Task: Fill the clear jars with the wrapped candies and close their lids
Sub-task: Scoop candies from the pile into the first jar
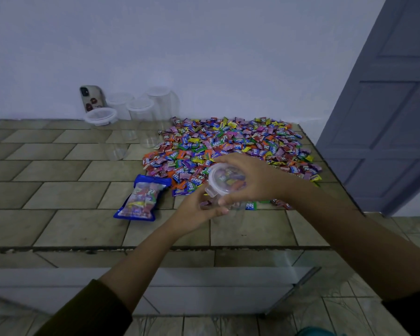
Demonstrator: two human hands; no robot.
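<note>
A clear jar (224, 187) with a white lid stands at the near edge of the candy pile, with wrapped candies showing through it. My right hand (250, 180) curls over the lid from the right. My left hand (199, 209) grips the jar's lower body from the left. A wide heap of colourful wrapped candies (230, 146) covers the right part of the tiled counter. Several empty clear jars (141, 117) with white lids stand at the back near the wall.
A sealed blue candy bag (142, 198) lies left of the held jar. A phone (92, 98) leans on the wall behind the empty jars. The counter (58, 190) ends in a front edge near me and at its right side by a grey door (386, 105).
</note>
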